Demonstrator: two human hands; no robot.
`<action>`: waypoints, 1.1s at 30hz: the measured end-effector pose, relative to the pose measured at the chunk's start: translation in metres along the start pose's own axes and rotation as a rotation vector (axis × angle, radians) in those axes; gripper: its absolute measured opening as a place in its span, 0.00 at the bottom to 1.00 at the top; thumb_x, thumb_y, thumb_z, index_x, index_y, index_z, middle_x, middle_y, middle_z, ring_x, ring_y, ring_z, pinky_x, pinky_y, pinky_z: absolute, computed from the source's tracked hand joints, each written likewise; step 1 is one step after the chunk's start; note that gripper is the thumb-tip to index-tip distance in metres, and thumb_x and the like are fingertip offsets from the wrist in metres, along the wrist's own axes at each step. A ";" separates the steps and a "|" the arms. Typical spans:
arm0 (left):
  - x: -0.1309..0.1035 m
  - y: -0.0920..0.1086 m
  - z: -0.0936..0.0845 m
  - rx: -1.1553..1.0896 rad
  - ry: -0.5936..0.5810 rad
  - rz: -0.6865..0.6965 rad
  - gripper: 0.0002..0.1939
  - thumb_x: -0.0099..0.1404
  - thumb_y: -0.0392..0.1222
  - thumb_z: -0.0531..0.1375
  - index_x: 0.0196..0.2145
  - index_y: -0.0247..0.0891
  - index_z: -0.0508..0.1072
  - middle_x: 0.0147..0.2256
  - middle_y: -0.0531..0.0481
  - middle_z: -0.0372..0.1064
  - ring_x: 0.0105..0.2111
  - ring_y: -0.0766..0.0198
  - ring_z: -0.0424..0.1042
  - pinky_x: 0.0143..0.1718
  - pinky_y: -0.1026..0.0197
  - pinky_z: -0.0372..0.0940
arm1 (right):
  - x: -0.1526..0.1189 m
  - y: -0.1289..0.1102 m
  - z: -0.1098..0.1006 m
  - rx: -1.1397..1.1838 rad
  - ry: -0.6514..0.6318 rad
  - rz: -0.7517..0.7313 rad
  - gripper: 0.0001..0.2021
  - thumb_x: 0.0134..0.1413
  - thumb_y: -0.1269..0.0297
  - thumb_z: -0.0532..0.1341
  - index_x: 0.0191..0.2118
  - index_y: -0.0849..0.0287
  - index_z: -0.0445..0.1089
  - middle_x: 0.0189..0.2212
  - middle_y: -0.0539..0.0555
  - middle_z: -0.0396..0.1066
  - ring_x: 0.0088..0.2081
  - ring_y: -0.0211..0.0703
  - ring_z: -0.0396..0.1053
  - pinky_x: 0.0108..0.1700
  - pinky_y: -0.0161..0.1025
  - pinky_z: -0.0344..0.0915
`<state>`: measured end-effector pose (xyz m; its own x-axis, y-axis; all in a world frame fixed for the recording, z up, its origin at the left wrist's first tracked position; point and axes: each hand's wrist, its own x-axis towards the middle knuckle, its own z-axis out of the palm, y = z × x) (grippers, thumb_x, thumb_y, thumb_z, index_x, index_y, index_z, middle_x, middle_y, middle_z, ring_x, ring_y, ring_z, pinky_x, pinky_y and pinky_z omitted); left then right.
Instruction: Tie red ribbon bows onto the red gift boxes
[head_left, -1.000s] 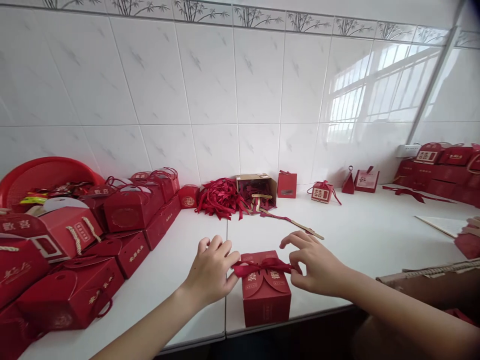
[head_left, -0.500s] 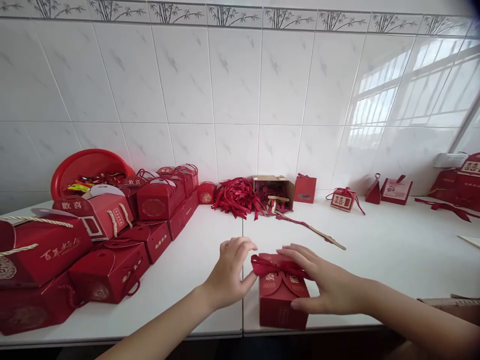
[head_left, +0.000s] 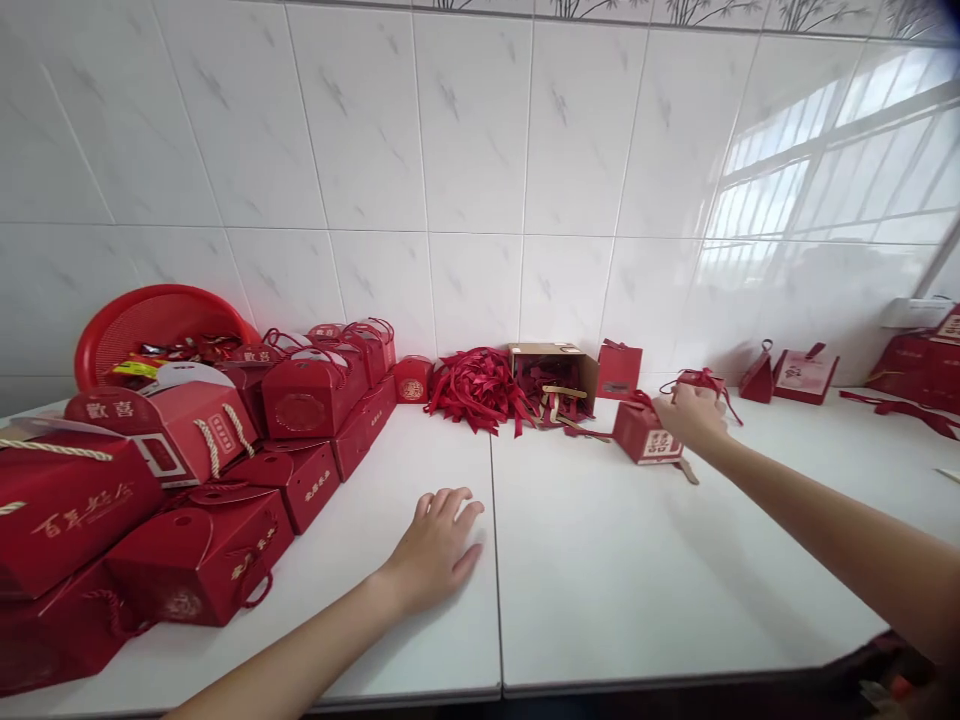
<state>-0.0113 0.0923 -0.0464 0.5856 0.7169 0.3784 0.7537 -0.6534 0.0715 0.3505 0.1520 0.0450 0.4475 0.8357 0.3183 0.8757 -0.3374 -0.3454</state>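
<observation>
At the back right, my right hand (head_left: 696, 418) is closed on the top of a small red gift box (head_left: 637, 432), near its ribbon; my fingertips are partly hidden. A pale panel with red characters shows on the front of this box. Just behind my hand stands a similar ribboned box (head_left: 703, 379). A strip with a gold end (head_left: 688, 471) pokes out beside the held box. My left hand (head_left: 435, 552) is over the white table (head_left: 637, 590), left of the seam, with its fingers apart and nothing in them.
Red gift boxes (head_left: 202, 550) are stacked along the left, in front of a red basket (head_left: 169, 300). By the tiled wall are a heap of red ribbons (head_left: 478, 388), a cardboard box (head_left: 551, 350) of strips and a red bag (head_left: 619, 368). More packages (head_left: 806, 375) stand at right.
The box with the bow has gone from the table's front edge to the back right with my right hand. My left hand has come away from it and moved left.
</observation>
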 end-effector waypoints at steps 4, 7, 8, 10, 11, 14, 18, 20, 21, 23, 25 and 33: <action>0.013 -0.019 0.010 -0.090 -0.100 -0.219 0.13 0.62 0.47 0.52 0.42 0.42 0.66 0.43 0.47 0.64 0.43 0.56 0.62 0.45 0.51 0.57 | -0.034 -0.045 0.060 0.038 -0.115 -0.239 0.21 0.48 0.63 0.56 0.50 0.62 0.63 0.58 0.69 0.51 0.60 0.67 0.47 0.53 0.62 0.49; 0.028 -0.040 0.018 -0.057 -0.078 -0.334 0.14 0.62 0.50 0.52 0.42 0.42 0.66 0.44 0.46 0.63 0.46 0.54 0.61 0.47 0.50 0.56 | -0.073 -0.083 0.102 0.106 -0.230 -0.498 0.21 0.46 0.69 0.57 0.49 0.57 0.64 0.60 0.63 0.51 0.61 0.60 0.46 0.56 0.57 0.48; 0.034 -0.047 0.021 -0.040 -0.072 -0.352 0.14 0.62 0.50 0.52 0.42 0.41 0.66 0.44 0.46 0.63 0.46 0.54 0.61 0.47 0.50 0.56 | -0.081 -0.093 0.113 0.130 -0.251 -0.558 0.21 0.46 0.70 0.56 0.49 0.56 0.64 0.61 0.62 0.51 0.62 0.59 0.46 0.57 0.55 0.49; 0.044 -0.061 0.027 -0.010 -0.067 -0.372 0.14 0.62 0.49 0.52 0.42 0.41 0.66 0.44 0.46 0.63 0.47 0.53 0.60 0.47 0.51 0.55 | -0.088 -0.108 0.129 0.172 -0.267 -0.626 0.19 0.48 0.71 0.54 0.49 0.56 0.63 0.61 0.61 0.52 0.61 0.58 0.48 0.56 0.54 0.50; 0.049 -0.068 0.030 0.005 -0.065 -0.383 0.13 0.63 0.48 0.51 0.42 0.41 0.66 0.44 0.46 0.63 0.47 0.54 0.61 0.47 0.51 0.55 | -0.087 -0.112 0.135 0.189 -0.266 -0.635 0.18 0.50 0.71 0.52 0.48 0.55 0.64 0.60 0.61 0.53 0.60 0.59 0.50 0.55 0.55 0.51; 0.064 -0.090 0.038 0.056 -0.055 -0.440 0.11 0.64 0.42 0.49 0.42 0.41 0.66 0.44 0.45 0.64 0.46 0.53 0.61 0.45 0.51 0.56 | -0.075 -0.117 0.148 0.221 -0.264 -0.610 0.16 0.53 0.70 0.48 0.46 0.56 0.64 0.54 0.64 0.60 0.56 0.61 0.56 0.52 0.57 0.54; 0.085 -0.121 0.049 0.111 -0.043 -0.516 0.13 0.62 0.37 0.47 0.43 0.40 0.66 0.44 0.43 0.64 0.46 0.51 0.61 0.45 0.49 0.56 | -0.064 -0.114 0.160 0.240 -0.287 -0.580 0.16 0.56 0.67 0.46 0.47 0.58 0.65 0.53 0.64 0.62 0.55 0.58 0.57 0.52 0.55 0.55; 0.096 -0.134 0.055 0.135 -0.035 -0.551 0.14 0.62 0.37 0.47 0.43 0.39 0.66 0.44 0.42 0.64 0.46 0.50 0.61 0.45 0.49 0.56 | -0.064 -0.113 0.163 0.241 -0.294 -0.567 0.17 0.56 0.67 0.46 0.48 0.58 0.64 0.54 0.62 0.61 0.56 0.56 0.56 0.53 0.54 0.54; 0.102 -0.140 0.058 0.149 -0.027 -0.570 0.14 0.62 0.36 0.47 0.44 0.38 0.66 0.44 0.41 0.63 0.46 0.50 0.60 0.45 0.49 0.56 | -0.065 -0.114 0.164 0.234 -0.296 -0.557 0.17 0.56 0.67 0.46 0.48 0.59 0.65 0.54 0.62 0.61 0.56 0.56 0.56 0.54 0.54 0.53; 0.115 -0.152 0.064 0.183 0.000 -0.599 0.17 0.61 0.35 0.48 0.47 0.36 0.64 0.46 0.38 0.62 0.47 0.48 0.60 0.45 0.49 0.57 | -0.066 -0.115 0.166 0.210 -0.298 -0.545 0.18 0.56 0.67 0.46 0.49 0.60 0.65 0.54 0.63 0.61 0.56 0.55 0.55 0.54 0.54 0.53; 0.129 -0.164 0.070 0.219 0.037 -0.619 0.22 0.59 0.34 0.49 0.52 0.34 0.61 0.50 0.36 0.59 0.49 0.48 0.58 0.45 0.50 0.57 | -0.067 -0.115 0.167 0.180 -0.302 -0.548 0.18 0.56 0.67 0.46 0.49 0.61 0.65 0.54 0.62 0.61 0.56 0.54 0.55 0.55 0.54 0.53; 0.187 -0.232 0.076 0.384 0.185 -0.703 0.36 0.60 0.34 0.51 0.64 0.44 0.42 0.56 0.36 0.48 0.52 0.45 0.55 0.47 0.49 0.56 | -0.067 -0.108 0.171 0.079 -0.336 -0.558 0.22 0.60 0.64 0.43 0.57 0.60 0.61 0.60 0.57 0.55 0.61 0.51 0.50 0.59 0.51 0.52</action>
<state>-0.0536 0.3964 -0.0623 -0.0944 0.8540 0.5116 0.9955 0.0859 0.0402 0.1946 0.2062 -0.0896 -0.1619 0.9703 0.1800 0.9385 0.2077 -0.2758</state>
